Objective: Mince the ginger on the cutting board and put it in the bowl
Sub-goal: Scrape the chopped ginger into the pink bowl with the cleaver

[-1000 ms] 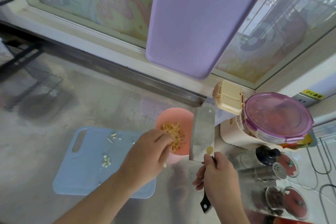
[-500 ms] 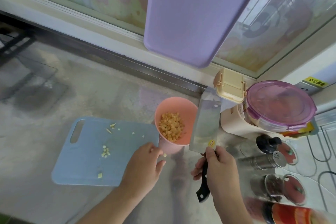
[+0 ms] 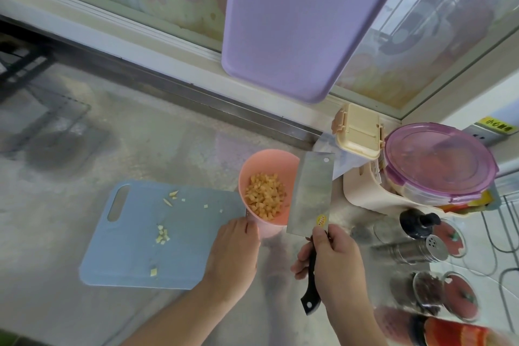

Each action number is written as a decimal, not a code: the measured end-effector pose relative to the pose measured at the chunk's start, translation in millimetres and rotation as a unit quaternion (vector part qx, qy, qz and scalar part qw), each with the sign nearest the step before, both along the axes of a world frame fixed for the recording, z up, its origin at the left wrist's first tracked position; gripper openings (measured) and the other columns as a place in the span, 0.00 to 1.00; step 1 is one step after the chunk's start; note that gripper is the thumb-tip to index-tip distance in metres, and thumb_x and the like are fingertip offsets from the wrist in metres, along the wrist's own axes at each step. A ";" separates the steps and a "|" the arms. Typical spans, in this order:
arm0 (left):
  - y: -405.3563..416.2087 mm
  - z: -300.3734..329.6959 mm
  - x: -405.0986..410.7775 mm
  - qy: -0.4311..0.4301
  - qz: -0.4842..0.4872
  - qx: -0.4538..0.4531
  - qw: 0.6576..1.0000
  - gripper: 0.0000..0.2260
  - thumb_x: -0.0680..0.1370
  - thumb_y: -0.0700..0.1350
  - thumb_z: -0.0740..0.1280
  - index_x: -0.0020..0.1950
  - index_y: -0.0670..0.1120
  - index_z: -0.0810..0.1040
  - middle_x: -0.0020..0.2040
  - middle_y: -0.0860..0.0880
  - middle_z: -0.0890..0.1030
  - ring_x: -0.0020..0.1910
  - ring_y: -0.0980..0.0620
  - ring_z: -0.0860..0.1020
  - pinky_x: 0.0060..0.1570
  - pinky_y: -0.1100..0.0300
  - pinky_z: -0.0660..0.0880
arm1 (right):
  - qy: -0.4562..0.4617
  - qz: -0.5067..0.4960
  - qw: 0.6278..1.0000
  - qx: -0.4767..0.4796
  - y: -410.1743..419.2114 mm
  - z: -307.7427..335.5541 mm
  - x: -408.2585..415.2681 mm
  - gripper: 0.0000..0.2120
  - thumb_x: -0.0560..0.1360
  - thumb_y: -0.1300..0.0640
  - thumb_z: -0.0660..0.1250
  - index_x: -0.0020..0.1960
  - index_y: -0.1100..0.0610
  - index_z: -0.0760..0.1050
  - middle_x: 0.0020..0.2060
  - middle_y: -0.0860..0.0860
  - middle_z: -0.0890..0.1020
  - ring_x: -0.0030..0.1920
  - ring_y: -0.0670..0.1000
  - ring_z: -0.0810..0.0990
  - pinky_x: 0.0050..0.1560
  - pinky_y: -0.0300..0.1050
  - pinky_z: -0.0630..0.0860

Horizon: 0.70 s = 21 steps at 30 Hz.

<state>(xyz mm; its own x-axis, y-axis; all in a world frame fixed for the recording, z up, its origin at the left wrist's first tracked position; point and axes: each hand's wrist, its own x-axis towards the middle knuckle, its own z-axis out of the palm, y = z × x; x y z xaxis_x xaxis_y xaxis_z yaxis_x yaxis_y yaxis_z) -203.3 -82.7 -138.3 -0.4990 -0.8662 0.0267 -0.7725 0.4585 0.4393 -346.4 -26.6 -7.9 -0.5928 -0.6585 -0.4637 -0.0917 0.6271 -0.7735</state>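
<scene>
The bowl (image 3: 268, 188) stands just right of the cutting board (image 3: 134, 236), with minced ginger (image 3: 265, 198) in it. Scattered bits (image 3: 163, 234) lie on the board. The cleaver (image 3: 310, 195) is right of the bowl, containers (image 3: 438, 160) beyond.

Bare counter (image 3: 140, 137) left; jars (image 3: 438, 171) crowd the bowl's (image 3: 266, 166) right.

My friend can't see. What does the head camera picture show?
A pink bowl holds most of the minced ginger, while a few ginger bits lie on the blue cutting board beside it. The right hand holds a cleaver next to the bowl, and the left hand rests at the bowl's base.
</scene>
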 end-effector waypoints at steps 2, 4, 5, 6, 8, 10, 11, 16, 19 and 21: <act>6.3 10.7 5.7 0.016 -0.035 -0.006 0.999 0.13 0.70 0.41 0.80 0.44 0.50 0.76 0.38 0.52 0.77 0.37 0.51 0.76 0.36 0.57 0.76 | -0.003 0.000 1.000 -0.005 -1.0 -0.8 -1.6 0.14 0.87 0.59 0.57 0.47 0.66 0.74 0.30 0.60 0.81 0.31 0.67 0.83 0.35 0.58 0.82; 11.3 30.8 13.7 0.076 -0.073 -0.004 0.994 0.10 0.74 0.45 0.77 0.44 0.51 0.76 0.39 0.54 0.77 0.37 0.54 0.76 0.34 0.62 0.74 | -0.003 -0.001 1.000 -0.012 -1.9 -1.0 -4.3 0.14 0.87 0.60 0.57 0.46 0.66 0.73 0.30 0.59 0.81 0.30 0.67 0.83 0.34 0.57 0.81; 10.9 46.2 16.6 0.111 -0.096 0.006 0.989 0.08 0.77 0.47 0.74 0.46 0.52 0.76 0.42 0.56 0.77 0.38 0.56 0.76 0.35 0.64 0.74 | -0.003 -0.003 1.000 -0.017 -2.7 -0.6 -6.0 0.14 0.87 0.60 0.58 0.46 0.66 0.73 0.29 0.59 0.81 0.30 0.68 0.83 0.34 0.57 0.81; 6.8 61.8 17.3 0.141 -0.116 0.014 0.983 0.05 0.80 0.48 0.71 0.48 0.53 0.76 0.44 0.57 0.77 0.40 0.58 0.76 0.37 0.65 0.74 | -0.005 -0.004 1.000 -0.021 -3.2 0.3 -7.8 0.14 0.87 0.60 0.58 0.46 0.66 0.73 0.29 0.59 0.81 0.30 0.68 0.83 0.34 0.58 0.81; -10.9 87.2 11.6 0.198 -0.099 -0.001 0.975 0.02 0.82 0.49 0.68 0.51 0.53 0.77 0.47 0.58 0.77 0.44 0.60 0.75 0.42 0.67 0.73 | -0.003 -0.007 1.000 -0.029 -4.8 1.1 -10.9 0.14 0.86 0.61 0.59 0.45 0.68 0.72 0.29 0.60 0.81 0.30 0.70 0.82 0.35 0.61 0.81; -34.2 93.1 0.1 0.227 -0.040 -0.020 0.973 0.03 0.83 0.48 0.68 0.51 0.51 0.80 0.48 0.57 0.78 0.46 0.59 0.74 0.45 0.66 0.72 | 0.004 -0.004 0.999 -0.033 -4.3 0.5 -13.0 0.14 0.86 0.61 0.59 0.45 0.69 0.72 0.29 0.59 0.81 0.29 0.69 0.82 0.36 0.64 0.81; -44.2 90.5 -4.3 0.219 -0.027 -0.017 0.975 0.04 0.83 0.49 0.68 0.51 0.51 0.81 0.48 0.57 0.78 0.47 0.56 0.74 0.47 0.63 0.74 | 0.008 0.001 1.000 -0.029 -3.9 0.4 -12.4 0.14 0.86 0.61 0.59 0.44 0.68 0.72 0.29 0.59 0.81 0.29 0.68 0.82 0.37 0.65 0.81; -58.0 71.7 6.2 0.196 -0.027 0.014 0.980 0.06 0.81 0.48 0.71 0.48 0.48 0.84 0.49 0.55 0.79 0.52 0.52 0.75 0.54 0.53 0.75 | 0.025 0.018 0.999 -0.022 1.1 -2.5 -9.2 0.14 0.86 0.62 0.59 0.43 0.66 0.71 0.29 0.59 0.81 0.28 0.65 0.83 0.33 0.59 0.81; -59.9 79.2 29.3 0.249 0.029 0.023 0.968 0.02 0.78 0.46 0.75 0.47 0.50 0.84 0.49 0.57 0.79 0.53 0.56 0.77 0.55 0.63 0.73 | 0.027 0.033 0.999 -0.027 9.8 -7.0 -4.5 0.15 0.86 0.62 0.60 0.41 0.65 0.70 0.28 0.59 0.80 0.27 0.65 0.81 0.32 0.59 0.80; -64.3 76.4 48.6 0.260 0.105 0.019 0.960 0.02 0.79 0.45 0.73 0.46 0.50 0.83 0.47 0.57 0.79 0.50 0.58 0.78 0.51 0.66 0.72 | 0.020 0.040 0.998 -0.043 17.4 -15.0 3.7 0.14 0.85 0.63 0.60 0.41 0.65 0.69 0.26 0.60 0.78 0.24 0.66 0.77 0.29 0.56 0.76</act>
<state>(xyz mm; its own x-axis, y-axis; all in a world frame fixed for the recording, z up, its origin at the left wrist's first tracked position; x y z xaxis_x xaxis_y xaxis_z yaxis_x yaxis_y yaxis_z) -154.6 -147.0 -61.9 -0.2409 -0.9517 0.1904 -0.5177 0.2920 0.8042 -342.7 -9.2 -22.8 -0.5538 -0.7406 -0.3805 -0.1700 0.5479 -0.8191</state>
